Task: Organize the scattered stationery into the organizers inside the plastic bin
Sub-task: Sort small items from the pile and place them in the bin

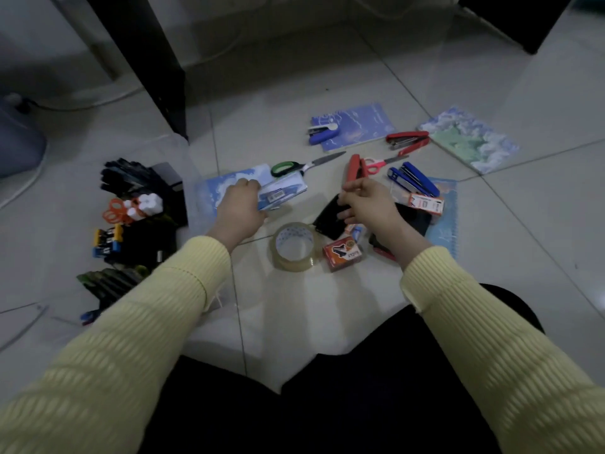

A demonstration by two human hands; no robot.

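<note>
My left hand [237,209] grips a flat blue-and-white packet [283,192] with a barcode, held just above a blue cloud-print notebook [209,194]. My right hand [368,204] hovers over a black pouch [329,219], thumb and forefinger pinched close; whether anything is between them I cannot tell. The clear plastic bin [193,158] stands at the left. Its black organizers [147,247] hold dark pens, orange scissors [114,209], white bottles and binder clips. A roll of clear tape [294,247] and a small red box [342,253] lie near me.
Green-handled scissors [294,167], pink scissors [376,165], red staplers [357,168] [407,140], blue staplers [414,180] [322,134], a staples box [425,203] and several notebooks [468,139] lie scattered on the tiled floor. A black furniture leg [157,77] stands behind the bin.
</note>
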